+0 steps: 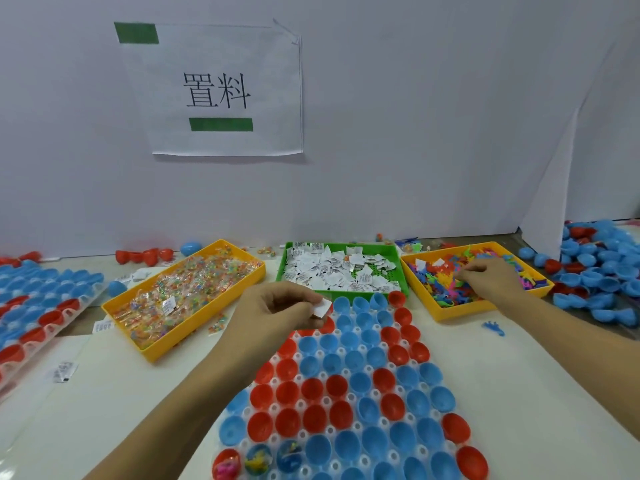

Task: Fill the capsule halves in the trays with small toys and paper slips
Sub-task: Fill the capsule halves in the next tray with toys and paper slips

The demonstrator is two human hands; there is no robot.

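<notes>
We are pinching a paper slip (322, 307) in our left hand (277, 311) above the capsule tray (349, 386) while our right hand (488, 277) is closing on toys (446, 289) in the yellow bin (460, 311), risking a dropped slip or a tangled clump.

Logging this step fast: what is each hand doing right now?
Left hand: pinches a white paper slip above the capsule tray.
Right hand: fingers curled, pinching at the small plastic toys in the right yellow tray.
</notes>
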